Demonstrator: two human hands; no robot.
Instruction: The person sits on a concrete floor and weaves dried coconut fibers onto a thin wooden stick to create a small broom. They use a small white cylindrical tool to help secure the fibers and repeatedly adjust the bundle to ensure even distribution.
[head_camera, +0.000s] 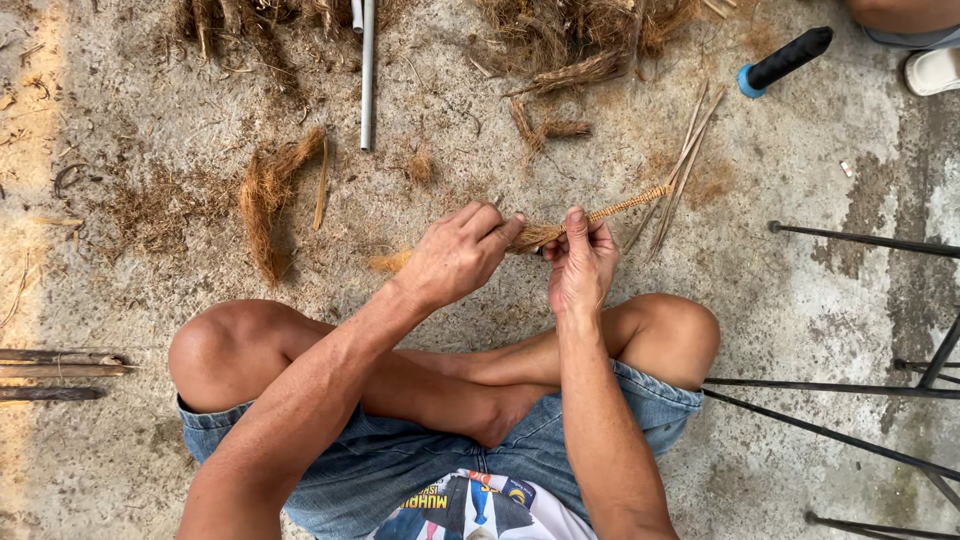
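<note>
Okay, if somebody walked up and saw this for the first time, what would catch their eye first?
Most likely the two hands at the centre: the left hand and right hand grip a bundle of brown fibre whose tightly wound end fans into thin sticks toward the upper right. Next, the loose tufts of fibre strewn over the concrete floor to the left, and a black handle with a blue end at the top right.

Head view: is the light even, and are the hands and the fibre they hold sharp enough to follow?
Head view: soft daylight with no hard shadows or glare, only a brighter warm wash along the left edge of the concrete floor; left hand, right hand and the twisted fibre cord are sharp; wide-lens stretch shows toward the corners.
</note>
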